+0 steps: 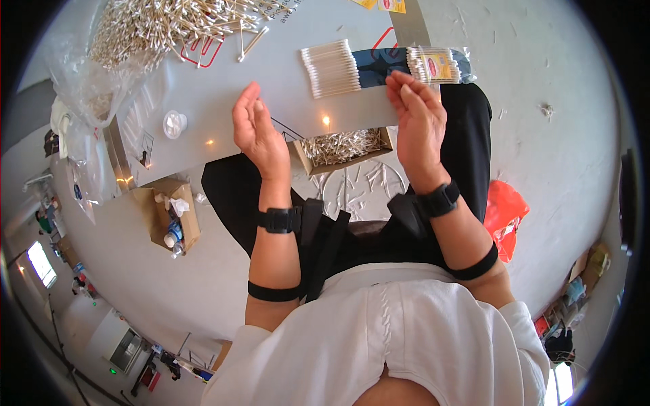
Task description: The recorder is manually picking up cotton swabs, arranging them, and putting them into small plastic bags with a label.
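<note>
My left hand (261, 132) is raised over the near edge of the grey table (223, 135), fingers stretched and nothing in it. Facing it, my right hand (421, 125) is likewise empty, its fingers extended and slightly bent. Just beyond the right fingertips lies a clear bag of cotton swabs (414, 65) with a yellow label. A dark blue strip (374, 68) runs left from it to a neat row of loose cotton swabs (330, 69). Whether the right fingertips touch the strip, I cannot tell. Between and below my hands, a cardboard box (352, 162) holds many loose swabs.
A large heap of cotton swabs (162, 30) covers the table's far left, beside clear plastic film (88, 88). A small white tub (175, 125) stands near the left edge. On the floor are a carton with litter (189, 223), a red bag (504, 210) and scattered swabs.
</note>
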Available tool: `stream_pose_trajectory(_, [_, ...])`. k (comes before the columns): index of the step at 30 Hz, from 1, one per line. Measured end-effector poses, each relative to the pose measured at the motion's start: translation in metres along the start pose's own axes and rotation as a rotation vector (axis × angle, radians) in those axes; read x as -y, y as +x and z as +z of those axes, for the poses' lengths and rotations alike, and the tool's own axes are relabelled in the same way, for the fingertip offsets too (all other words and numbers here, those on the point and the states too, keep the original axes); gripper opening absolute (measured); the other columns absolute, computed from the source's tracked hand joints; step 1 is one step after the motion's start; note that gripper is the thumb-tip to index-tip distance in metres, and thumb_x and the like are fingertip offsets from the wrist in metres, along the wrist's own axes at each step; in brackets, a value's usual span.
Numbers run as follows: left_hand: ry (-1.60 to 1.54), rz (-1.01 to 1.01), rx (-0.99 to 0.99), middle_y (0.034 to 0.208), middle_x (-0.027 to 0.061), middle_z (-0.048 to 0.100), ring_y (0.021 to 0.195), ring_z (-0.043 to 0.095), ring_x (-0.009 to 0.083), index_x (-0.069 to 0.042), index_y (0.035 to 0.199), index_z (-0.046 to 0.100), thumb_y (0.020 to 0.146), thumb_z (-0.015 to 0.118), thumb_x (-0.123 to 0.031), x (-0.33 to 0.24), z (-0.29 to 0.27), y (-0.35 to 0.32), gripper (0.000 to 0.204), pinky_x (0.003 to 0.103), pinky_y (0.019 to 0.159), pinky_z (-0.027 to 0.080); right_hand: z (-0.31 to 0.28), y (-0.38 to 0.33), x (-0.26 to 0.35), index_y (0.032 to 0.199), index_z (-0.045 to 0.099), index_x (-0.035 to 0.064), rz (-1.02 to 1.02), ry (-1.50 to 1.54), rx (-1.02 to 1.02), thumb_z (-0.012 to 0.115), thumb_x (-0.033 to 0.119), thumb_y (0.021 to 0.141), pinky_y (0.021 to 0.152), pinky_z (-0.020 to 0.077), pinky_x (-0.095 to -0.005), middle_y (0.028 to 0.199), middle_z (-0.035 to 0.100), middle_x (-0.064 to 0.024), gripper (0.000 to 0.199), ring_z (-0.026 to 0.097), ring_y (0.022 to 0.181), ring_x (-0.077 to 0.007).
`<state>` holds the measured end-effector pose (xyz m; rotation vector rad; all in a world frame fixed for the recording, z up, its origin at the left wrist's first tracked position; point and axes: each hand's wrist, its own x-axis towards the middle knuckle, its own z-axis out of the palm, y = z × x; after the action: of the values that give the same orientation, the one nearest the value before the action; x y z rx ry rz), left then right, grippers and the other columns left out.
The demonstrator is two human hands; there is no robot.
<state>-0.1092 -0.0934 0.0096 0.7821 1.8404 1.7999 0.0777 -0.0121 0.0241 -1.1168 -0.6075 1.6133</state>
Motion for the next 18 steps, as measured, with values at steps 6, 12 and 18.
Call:
stream_pose_trajectory(6, [1.060, 0.433, 0.429, 0.150, 0.0187, 0.026, 0.140, 0.019, 0.0387, -0.004, 0.144, 0.028, 0.093, 0.050, -0.044, -0.020, 0.018, -0.030, 0.069, 0.055, 0.111, 0.016, -0.014, -0.026, 0.000, 0.103, 0.064, -0.0039, 0.020, -0.166, 0.073, 0.054, -0.001, 0.088, 0.092, 0.0442, -0.0266, 0.107, 0.064, -0.0075, 0.018, 0.060, 0.098, -0.0139])
stream_pose_trajectory(12, [1.180, 0.361, 0.485, 0.154, 0.0196, 0.013, 0.143, 0.006, 0.0379, -0.004, 0.148, 0.018, 0.086, 0.042, -0.067, -0.017, 0.034, -0.034, 0.091, 0.061, 0.109, 0.005, -0.019, -0.025, -0.003, 0.105, 0.063, -0.0057, 0.001, -0.154, 0.102, 0.051, -0.001, 0.091, 0.094, 0.0449, -0.0273, 0.113, 0.063, -0.0102, 0.019, 0.060, 0.102, -0.0153])
stream_pose_trajectory(18, [1.223, 0.442, 0.484, 0.155, 0.0176, 0.011, 0.144, 0.006, 0.0344, -0.003, 0.147, 0.018, 0.086, 0.043, -0.066, -0.016, 0.053, -0.015, 0.092, 0.061, 0.110, 0.004, -0.018, -0.024, -0.003, 0.103, 0.064, -0.0049, -0.022, -0.183, 0.127, 0.051, -0.001, 0.090, 0.093, 0.0452, -0.0275, 0.110, 0.064, -0.0092, 0.019, 0.060, 0.101, -0.0146])
